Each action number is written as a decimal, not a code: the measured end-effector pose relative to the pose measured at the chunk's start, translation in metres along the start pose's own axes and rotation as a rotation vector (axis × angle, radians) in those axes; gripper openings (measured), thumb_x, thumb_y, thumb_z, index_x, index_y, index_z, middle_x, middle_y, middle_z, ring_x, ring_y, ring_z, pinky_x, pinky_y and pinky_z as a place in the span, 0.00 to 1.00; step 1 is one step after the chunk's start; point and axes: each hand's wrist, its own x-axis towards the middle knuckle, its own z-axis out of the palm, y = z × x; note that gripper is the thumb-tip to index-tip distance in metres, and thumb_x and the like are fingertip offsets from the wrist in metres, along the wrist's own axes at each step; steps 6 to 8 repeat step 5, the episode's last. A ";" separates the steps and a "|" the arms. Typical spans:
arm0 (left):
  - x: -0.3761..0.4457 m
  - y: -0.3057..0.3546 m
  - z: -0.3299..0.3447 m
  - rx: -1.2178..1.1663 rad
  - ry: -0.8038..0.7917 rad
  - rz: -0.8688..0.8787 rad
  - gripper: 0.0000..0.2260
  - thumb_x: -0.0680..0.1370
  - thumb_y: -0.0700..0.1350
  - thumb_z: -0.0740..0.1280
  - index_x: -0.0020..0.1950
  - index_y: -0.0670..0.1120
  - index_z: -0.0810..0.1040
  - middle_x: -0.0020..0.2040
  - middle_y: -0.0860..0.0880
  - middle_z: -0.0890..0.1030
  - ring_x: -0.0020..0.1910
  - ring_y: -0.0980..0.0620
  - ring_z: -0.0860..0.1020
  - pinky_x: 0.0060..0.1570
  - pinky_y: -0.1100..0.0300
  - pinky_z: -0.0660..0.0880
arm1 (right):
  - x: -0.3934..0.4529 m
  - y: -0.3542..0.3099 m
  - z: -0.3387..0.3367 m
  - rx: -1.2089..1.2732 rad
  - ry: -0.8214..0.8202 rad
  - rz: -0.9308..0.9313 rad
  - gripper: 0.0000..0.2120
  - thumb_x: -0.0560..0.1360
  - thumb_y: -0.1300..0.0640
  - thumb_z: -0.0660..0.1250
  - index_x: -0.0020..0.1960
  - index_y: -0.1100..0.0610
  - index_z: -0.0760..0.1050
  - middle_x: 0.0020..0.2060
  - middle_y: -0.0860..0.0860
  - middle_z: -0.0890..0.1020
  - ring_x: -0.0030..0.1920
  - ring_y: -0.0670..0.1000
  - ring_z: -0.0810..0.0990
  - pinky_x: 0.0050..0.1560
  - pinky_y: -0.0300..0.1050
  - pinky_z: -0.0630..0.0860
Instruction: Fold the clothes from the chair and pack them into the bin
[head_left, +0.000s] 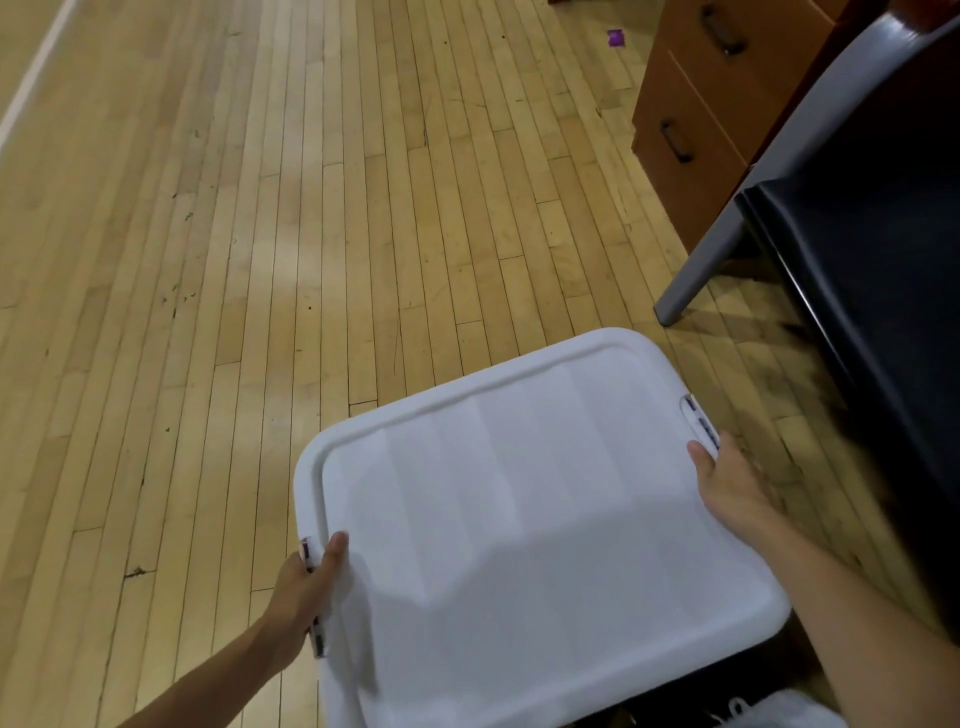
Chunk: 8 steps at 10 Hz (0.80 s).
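Head view is showing a person holding a white lid (519, 519) by its two short edges, above the wooden floor (208, 260); the left hand (306, 587) is gripping the lid's left edge, thumb lying on top and fingers curling underneath; the right hand (727, 483) is gripping the lid's right edge beside a latch slot, thumb on top likewise; the bin itself is mostly hiding beneath the lid, only a dark gap and a scrap of pale fabric (779, 706) peeking out just below the lid's near right corner, so I cannot tell how full it is; the black chair (857, 291) is standing just right of the lid, its seat showing no clothes, and a brown drawer unit (717, 119) is standing beyond the lid to the right. Judging from this, the lid is being fitted or removed; the risk is the lid tilting and slipping from one thumb-and-finger grip, or fabric getting trapped under the rim and stopping it seating.
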 end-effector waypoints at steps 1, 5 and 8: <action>0.005 0.020 0.012 0.052 0.071 0.082 0.24 0.80 0.56 0.62 0.45 0.33 0.76 0.35 0.37 0.78 0.35 0.39 0.80 0.30 0.56 0.77 | -0.005 -0.004 0.003 -0.074 0.091 -0.029 0.22 0.85 0.51 0.53 0.76 0.58 0.62 0.65 0.67 0.74 0.65 0.67 0.72 0.63 0.56 0.68; 0.043 0.050 0.026 0.459 0.347 0.092 0.25 0.79 0.54 0.63 0.64 0.34 0.69 0.56 0.33 0.76 0.51 0.35 0.78 0.51 0.40 0.78 | -0.023 -0.024 -0.022 -0.145 -0.017 -0.130 0.28 0.83 0.55 0.57 0.81 0.52 0.52 0.75 0.57 0.62 0.74 0.59 0.64 0.71 0.50 0.64; 0.043 0.050 0.026 0.459 0.347 0.092 0.25 0.79 0.54 0.63 0.64 0.34 0.69 0.56 0.33 0.76 0.51 0.35 0.78 0.51 0.40 0.78 | -0.023 -0.024 -0.022 -0.145 -0.017 -0.130 0.28 0.83 0.55 0.57 0.81 0.52 0.52 0.75 0.57 0.62 0.74 0.59 0.64 0.71 0.50 0.64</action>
